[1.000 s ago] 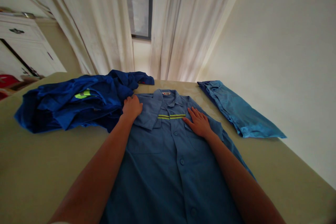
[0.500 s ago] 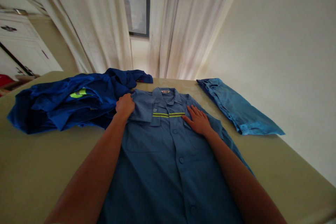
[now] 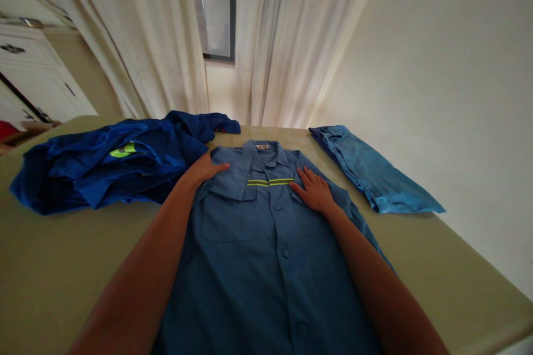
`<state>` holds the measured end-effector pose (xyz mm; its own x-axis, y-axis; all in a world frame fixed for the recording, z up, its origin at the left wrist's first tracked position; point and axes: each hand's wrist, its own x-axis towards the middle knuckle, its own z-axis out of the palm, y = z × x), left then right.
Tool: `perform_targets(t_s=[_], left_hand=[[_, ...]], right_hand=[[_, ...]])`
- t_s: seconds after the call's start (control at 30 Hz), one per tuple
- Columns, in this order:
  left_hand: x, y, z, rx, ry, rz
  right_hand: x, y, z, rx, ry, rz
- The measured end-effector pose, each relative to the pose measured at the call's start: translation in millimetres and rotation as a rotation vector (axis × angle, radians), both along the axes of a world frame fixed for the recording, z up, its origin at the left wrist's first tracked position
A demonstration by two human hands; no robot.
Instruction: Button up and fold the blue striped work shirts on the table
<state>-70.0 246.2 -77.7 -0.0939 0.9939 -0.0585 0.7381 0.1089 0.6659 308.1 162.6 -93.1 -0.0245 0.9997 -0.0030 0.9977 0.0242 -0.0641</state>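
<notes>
A grey-blue work shirt (image 3: 245, 266) lies front up on the table, its collar at the far end and yellow-green stripes across the chest. On the left, part of its sleeve (image 3: 231, 175) is folded inward over the chest. My left hand (image 3: 202, 170) is closed on the outer edge of that fold, thumb on top and pointing right; its other fingers are mostly hidden. Flat on the right chest, by the pocket flap, rests my right hand (image 3: 313, 189), open with fingers spread and nothing held.
A crumpled dark blue garment (image 3: 95, 161) with a lime patch lies left of the shirt. Folded light blue clothing (image 3: 375, 169) lies on the right, near the wall (image 3: 458, 94). Curtains (image 3: 166, 39) hang behind the table (image 3: 75, 272), and a white cabinet (image 3: 37, 66) stands at far left.
My left hand has turned, its thumb now stretched over the cloth. The folded sleeve reaches further right across the chest, covering part of the stripes. My right hand stays in place.
</notes>
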Motion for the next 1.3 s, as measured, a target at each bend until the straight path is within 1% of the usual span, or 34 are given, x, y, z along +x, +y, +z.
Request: perform_targets(t_s=[0.07,0.1,0.27,0.33,0.43,0.47,0.53,0.6,0.67,0.8,0.87,0.9,0.93,0.97,1.07,1.1,1.13,1.2,1.3], left_hand=[[1,1,-1.7,0.040,-0.071,0.091],[1,2,-1.8,0.062,-0.089,0.114],[4,9,0.4,0.142,-0.162,0.057],[7,16,3.3,0.140,-0.213,0.073],[9,31,13.1,0.086,-0.265,0.090],[8,37,17.6,0.068,-0.254,0.068],[4,49,26.8,0.068,-0.161,0.010],[-4,60,34.6,0.129,-0.024,-0.028],[-12,68,40.1,0.198,0.063,-0.015],[-20,70,47.8,0.269,0.076,0.039],[-17,61,51.0,0.286,0.074,0.035],[-15,52,51.5,0.300,0.088,0.006],[-12,41,50.9,0.317,0.115,-0.062],[-10,28,48.8,0.329,0.152,-0.172],[-8,-22,33.5,0.322,0.292,-0.605],[-10,-38,26.6,0.322,0.334,-0.701],[-14,-52,19.6,0.333,0.376,-0.750],[-26,-73,7.9,0.381,0.442,-0.739],[-47,-86,-0.3,0.402,0.456,-0.722]], right_hand=[[0,0,-1.8,0.014,-0.009,0.002],[1,1,-2.7,0.021,-0.012,0.003],[2,1,-5.5,0.035,-0.008,0.007],[2,1,-5.9,0.044,-0.006,0.010],[1,1,-6.2,0.046,-0.004,0.007],[1,1,-6.3,0.045,-0.004,0.007],[1,1,-6.7,0.046,-0.004,0.011],[2,1,-7.2,0.049,-0.004,0.014],[3,1,-7.8,0.054,-0.005,0.012],[3,1,-7.8,0.063,-0.001,0.009],[2,1,-7.2,0.054,0.002,0.009],[2,1,-7.0,0.052,0.004,0.008],[2,1,-6.8,0.051,0.005,0.008],[2,0,-6.7,0.054,0.006,0.008],[1,0,-6.1,0.063,0.013,0.010],[1,0,-5.5,0.062,0.017,0.011],[1,0,-4.8,0.059,0.021,0.011],[0,-1,-2.7,0.053,0.028,0.009],[-1,-3,0.3,0.046,0.033,0.009]])
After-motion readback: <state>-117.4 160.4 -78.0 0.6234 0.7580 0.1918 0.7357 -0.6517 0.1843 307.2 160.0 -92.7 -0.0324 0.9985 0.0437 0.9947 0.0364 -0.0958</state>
